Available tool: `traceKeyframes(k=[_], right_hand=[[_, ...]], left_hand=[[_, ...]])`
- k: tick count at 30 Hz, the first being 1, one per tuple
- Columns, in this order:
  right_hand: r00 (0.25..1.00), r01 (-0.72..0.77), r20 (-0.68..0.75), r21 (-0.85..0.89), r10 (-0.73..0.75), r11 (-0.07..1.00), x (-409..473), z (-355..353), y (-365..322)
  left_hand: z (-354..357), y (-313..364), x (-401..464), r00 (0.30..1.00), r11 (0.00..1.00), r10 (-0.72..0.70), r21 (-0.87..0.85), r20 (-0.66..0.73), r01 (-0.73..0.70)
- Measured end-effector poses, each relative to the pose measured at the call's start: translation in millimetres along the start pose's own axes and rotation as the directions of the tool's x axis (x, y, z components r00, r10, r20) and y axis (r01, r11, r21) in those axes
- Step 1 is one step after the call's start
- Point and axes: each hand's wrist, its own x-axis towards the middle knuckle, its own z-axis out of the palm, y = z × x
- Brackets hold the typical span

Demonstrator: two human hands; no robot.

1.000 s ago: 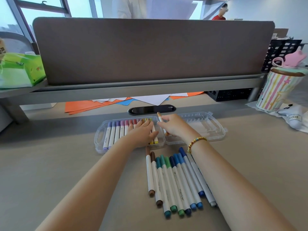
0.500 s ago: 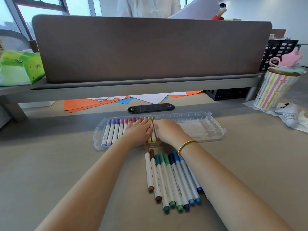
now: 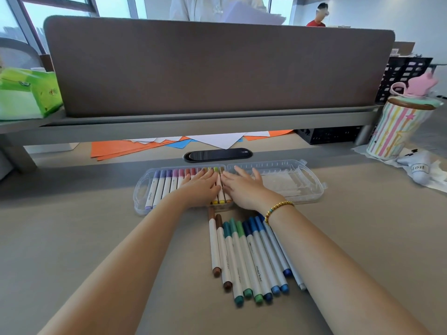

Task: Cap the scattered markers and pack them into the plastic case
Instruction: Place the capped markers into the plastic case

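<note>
Beige surface (image 3: 72,238) under open plastic case (image 3: 312,187), left half filled with markers (image 3: 159,187) lying near-to-far. Loose markers (image 3: 251,259) just near of it, caps far. Left hand (image 3: 200,189), right hand (image 3: 242,189) flat on the row, grip wide, holding nothing.

Loose capped markers (image 3: 251,259) on bench (image 3: 72,238): ten showing, two brown, three green-teal, rest blue. One clear plastic case (image 3: 145,189), open. Two hands.
</note>
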Motion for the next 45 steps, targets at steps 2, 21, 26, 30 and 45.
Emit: traceKeyframes(k=[2,21,26,30,45], right_hand=[[1.000,0.005,0.013,0.007,-0.005,1.000,1,-3,-1],[0.997,-0.059,-0.024,0.287,0.068,0.956,-104,-23,-34],[0.998,-0.064,0.015,0.196,0.062,0.979,-112,-20,-49],[0.999,-0.041,0.032,0.113,0.038,0.993,-115,-13,-61],[0.997,-0.065,0.046,-0.007,0.065,0.998,-114,-7,-72]], left_hand=[[-3,0,-2,1.000,1.000,0.012,-0.012,-0.007,-0.012],[6,32,-95,0.968,0.938,-0.243,-0.272,-0.068,0.216],[7,19,-104,0.969,0.918,-0.241,-0.312,0.048,0.244],[4,11,-109,0.966,0.894,-0.243,-0.367,0.083,0.256],[1,-4,-110,0.937,0.928,-0.348,-0.134,0.012,0.347]])
